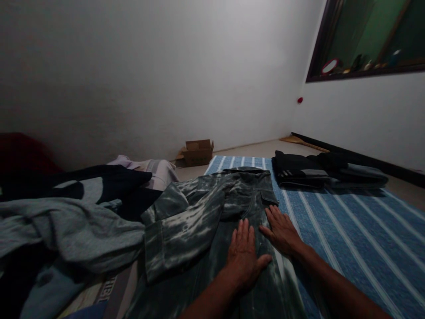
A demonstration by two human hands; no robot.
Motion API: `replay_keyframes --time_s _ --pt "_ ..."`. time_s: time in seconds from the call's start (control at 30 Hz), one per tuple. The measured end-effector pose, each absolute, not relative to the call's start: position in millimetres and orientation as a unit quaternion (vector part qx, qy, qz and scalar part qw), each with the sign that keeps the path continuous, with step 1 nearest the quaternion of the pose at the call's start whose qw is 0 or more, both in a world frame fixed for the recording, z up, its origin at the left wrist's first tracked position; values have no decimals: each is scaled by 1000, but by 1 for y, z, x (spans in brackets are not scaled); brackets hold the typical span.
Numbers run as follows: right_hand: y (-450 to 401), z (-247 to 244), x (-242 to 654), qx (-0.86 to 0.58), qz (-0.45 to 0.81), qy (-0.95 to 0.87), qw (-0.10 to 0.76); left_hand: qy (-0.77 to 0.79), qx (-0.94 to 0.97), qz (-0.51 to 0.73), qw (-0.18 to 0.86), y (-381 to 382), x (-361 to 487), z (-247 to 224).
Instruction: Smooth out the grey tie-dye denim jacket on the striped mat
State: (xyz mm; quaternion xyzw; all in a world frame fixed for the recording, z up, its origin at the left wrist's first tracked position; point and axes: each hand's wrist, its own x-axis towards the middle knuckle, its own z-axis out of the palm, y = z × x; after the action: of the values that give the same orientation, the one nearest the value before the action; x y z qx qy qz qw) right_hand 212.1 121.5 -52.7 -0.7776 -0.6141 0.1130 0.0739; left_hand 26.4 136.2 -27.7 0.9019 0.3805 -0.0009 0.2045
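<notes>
A grey-green garment with pale streaks (192, 226) lies spread in front of me, one sleeve or leg folded across its left part. My left hand (245, 257) rests palm down on the middle of it, fingers stretched forward and thumb out to the right. Just right of it, my right hand (281, 231) lies flat near the garment's right edge, below a pocket flap (268, 198). Neither hand grips the cloth.
Loose clothes, among them a grey one (86, 230) and a dark one (122, 181), are heaped at the left. Folded dark clothes (299, 170) sit on the blue striped sheet (352, 221) at the right. A cardboard box (198, 153) stands by the wall.
</notes>
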Motion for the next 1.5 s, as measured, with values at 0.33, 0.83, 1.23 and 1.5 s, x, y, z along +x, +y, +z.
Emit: replay_keyframes --time_s 0.33,0.83,1.23,1.5 --pt "119 -50 210 -784 94 -607 86 387 894 -19 227 134 30 -11" --pt "101 -58 240 -761 75 -471 439 440 783 250 362 160 26 -32" --pt "116 -46 243 -742 299 -291 525 535 507 355 575 184 25 -7" --pt "146 -30 249 -754 388 -231 477 529 425 368 636 186 30 9"
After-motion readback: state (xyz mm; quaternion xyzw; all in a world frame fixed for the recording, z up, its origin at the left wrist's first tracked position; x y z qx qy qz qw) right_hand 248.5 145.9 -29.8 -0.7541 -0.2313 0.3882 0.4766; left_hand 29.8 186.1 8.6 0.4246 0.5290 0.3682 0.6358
